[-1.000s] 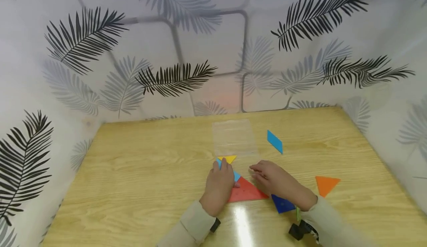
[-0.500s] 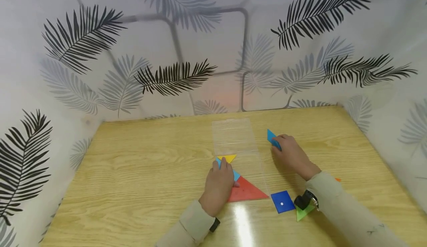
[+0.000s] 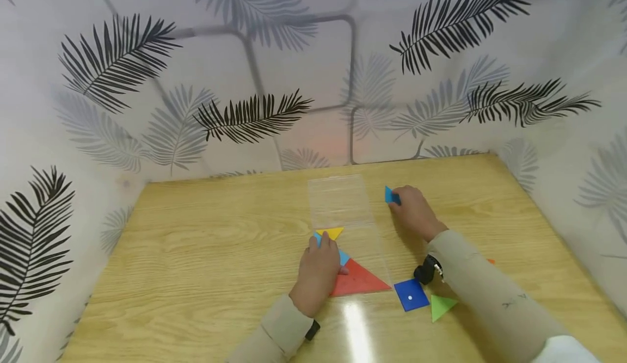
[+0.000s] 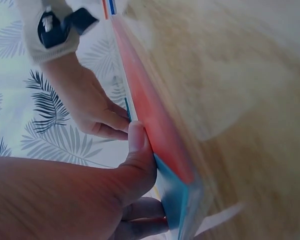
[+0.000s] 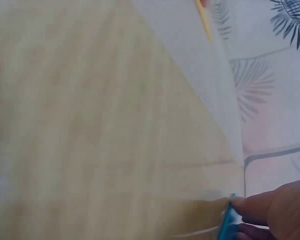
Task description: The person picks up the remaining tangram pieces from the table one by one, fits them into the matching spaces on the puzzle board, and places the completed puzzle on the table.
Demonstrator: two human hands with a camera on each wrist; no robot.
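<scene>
My left hand (image 3: 317, 270) rests on flat coloured tangram pieces, its thumb and fingertips touching a large red triangle (image 3: 361, 279) and a light blue piece (image 3: 345, 257). A small yellow triangle (image 3: 334, 233) lies just beyond those fingertips. The left wrist view shows the thumb against the edge between the red triangle (image 4: 152, 115) and the light blue piece (image 4: 172, 192). Further back on the right, my right hand (image 3: 412, 206) pinches a blue parallelogram (image 3: 390, 195) between thumb and fingers. In the right wrist view the blue parallelogram (image 5: 226, 220) appears edge-on; the hand covers much of it.
A clear plastic case (image 3: 339, 200) lies opened flat, with the left-hand pieces over its near half. Right of it are a dark blue square (image 3: 410, 297) and a light green triangle (image 3: 442, 306). The right sleeve mostly hides an orange triangle (image 3: 491, 262). Patterned fabric (image 3: 313, 151) borders the table.
The right hand has moved from beside the red triangle to the back right, taken hold of the blue parallelogram and shifted slightly further. The left hand stays on its pieces.
</scene>
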